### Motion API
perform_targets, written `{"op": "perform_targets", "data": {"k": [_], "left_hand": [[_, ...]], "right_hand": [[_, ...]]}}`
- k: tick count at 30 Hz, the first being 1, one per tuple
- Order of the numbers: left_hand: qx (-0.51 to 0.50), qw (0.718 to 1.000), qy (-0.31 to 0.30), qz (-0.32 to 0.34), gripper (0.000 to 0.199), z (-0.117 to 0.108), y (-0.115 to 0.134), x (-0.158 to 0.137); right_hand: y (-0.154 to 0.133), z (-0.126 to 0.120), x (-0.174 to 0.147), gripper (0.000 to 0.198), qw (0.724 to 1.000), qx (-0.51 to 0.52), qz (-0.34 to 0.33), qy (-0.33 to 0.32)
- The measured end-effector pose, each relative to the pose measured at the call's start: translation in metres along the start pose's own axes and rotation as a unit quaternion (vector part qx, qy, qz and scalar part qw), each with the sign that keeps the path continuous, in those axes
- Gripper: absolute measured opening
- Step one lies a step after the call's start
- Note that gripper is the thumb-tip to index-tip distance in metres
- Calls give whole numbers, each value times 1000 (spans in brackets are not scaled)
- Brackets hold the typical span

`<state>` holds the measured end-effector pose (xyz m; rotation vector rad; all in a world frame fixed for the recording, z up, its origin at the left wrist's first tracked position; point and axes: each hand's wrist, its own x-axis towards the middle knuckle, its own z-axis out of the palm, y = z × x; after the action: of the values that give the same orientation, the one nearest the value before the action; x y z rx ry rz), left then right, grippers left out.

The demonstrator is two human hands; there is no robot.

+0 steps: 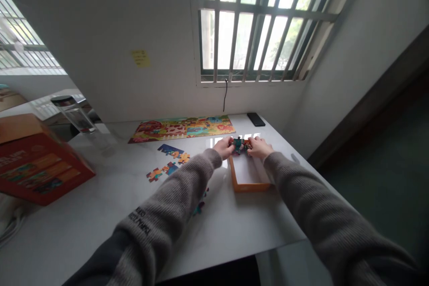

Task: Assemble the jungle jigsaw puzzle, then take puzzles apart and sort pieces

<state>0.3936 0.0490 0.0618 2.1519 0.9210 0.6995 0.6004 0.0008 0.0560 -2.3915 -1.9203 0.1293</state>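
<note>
Above the far end of an orange-rimmed open box (252, 187), my left hand (223, 147) pinches a dark teal puzzle piece (237, 144). Right beside it, the fingers of my right hand (260, 148) are closed on a small orange and dark puzzle piece (247, 145). The two pieces are very close; whether they interlock I cannot tell. The box has a white inside. To the left lie a blue puzzle piece (170, 150) and several orange and blue puzzle pieces (170, 168). More teal pieces (199, 208) are partly hidden behind my left sleeve.
A long colourful farm-animal picture strip (182, 128) lies along the wall. A black phone (256, 119) rests in the back right corner. At left stand a red-orange box (40, 161) and a clear glass (78, 117). The white table's right edge (321, 182) runs past my right arm.
</note>
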Motion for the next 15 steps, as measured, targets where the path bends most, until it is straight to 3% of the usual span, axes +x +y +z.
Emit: {"op": "perform_targets", "data": {"k": [3,7,15], "left_hand": [[144,989,-25,35,22,7,5,15],[293,948,-77,93,26,20,12,27],[329,930,-105,127,16,39,8,36]], "right_hand": [[13,1,10,53,1000,6,-26,-11],[24,5,18,53,999,9,-46,-12],[25,6,14,52,999,3,-49,-3]]}}
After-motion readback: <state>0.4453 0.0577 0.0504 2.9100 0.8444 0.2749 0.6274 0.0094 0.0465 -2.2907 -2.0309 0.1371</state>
